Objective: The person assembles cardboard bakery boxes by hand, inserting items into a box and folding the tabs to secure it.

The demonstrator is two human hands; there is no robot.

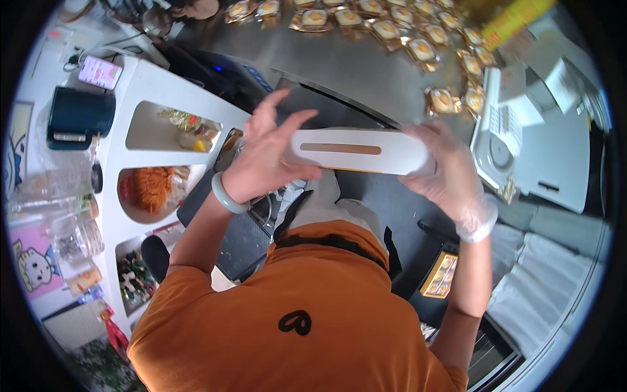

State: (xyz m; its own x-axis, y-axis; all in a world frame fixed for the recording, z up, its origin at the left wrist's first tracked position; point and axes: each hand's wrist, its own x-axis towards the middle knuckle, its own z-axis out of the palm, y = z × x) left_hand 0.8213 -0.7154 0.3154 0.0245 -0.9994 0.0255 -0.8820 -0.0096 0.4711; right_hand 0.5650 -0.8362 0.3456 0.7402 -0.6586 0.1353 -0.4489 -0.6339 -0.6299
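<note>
A long white cardboard box with a narrow slot in its upward side is held level in front of my body. My right hand, in a clear plastic glove, grips the box's right end. At the other end, my left hand is bare, with a pale bangle on its wrist. Its fingers are spread apart around the box's left end; whether the palm presses on the box I cannot tell. Beyond the hands, several individually wrapped round pastries lie on a steel counter.
On the left is a white shelf with rounded compartments, bearing a phone and a dark teal mug. A white appliance stands at the right. Low on the right sits a yellow-edged box of pastries.
</note>
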